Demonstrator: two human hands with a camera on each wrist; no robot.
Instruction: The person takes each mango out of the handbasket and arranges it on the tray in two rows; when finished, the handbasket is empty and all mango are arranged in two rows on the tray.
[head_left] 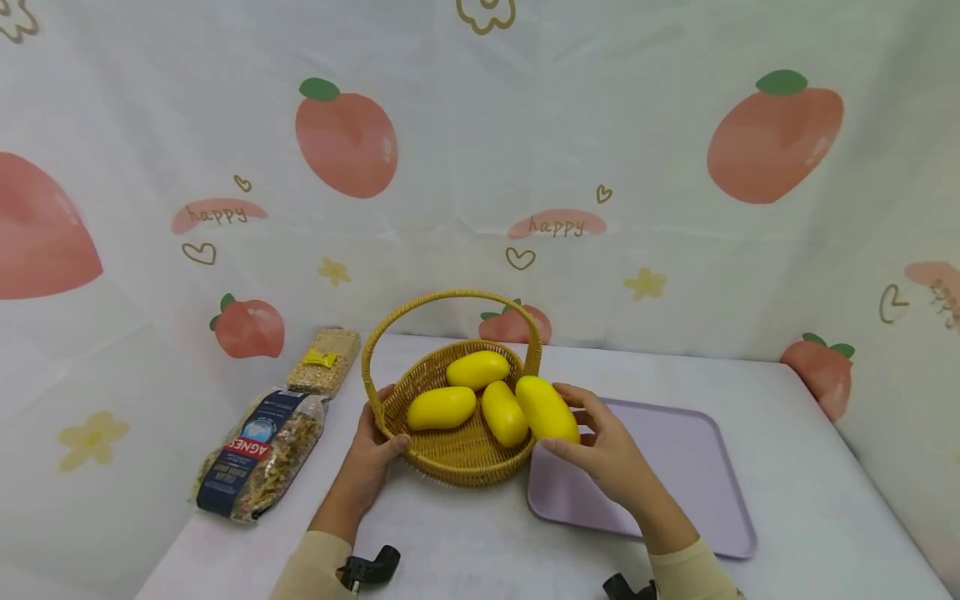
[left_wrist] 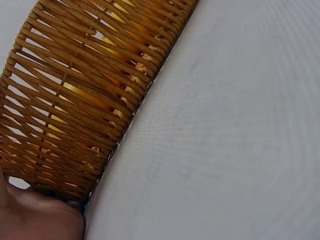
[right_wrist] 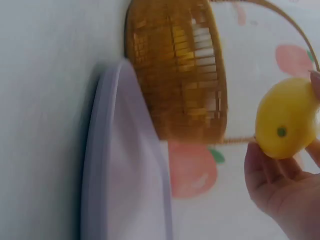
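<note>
A woven wicker basket with a tall arched handle stands on the table, with three yellow mangoes lying in it. My left hand grips the basket's left side, its thumb over the rim by the foot of the handle. The left wrist view shows part of that hand against the woven wall. Another mango is held in my right hand, between thumb and fingers, at the basket's right rim. In the right wrist view, this mango shows a small green stem spot and is raised above the tray's level.
A lilac tray lies to the right of the basket, partly behind my right forearm. On the left are a bag of pasta and, behind it, a packet of grains. A printed cloth hangs behind the white table.
</note>
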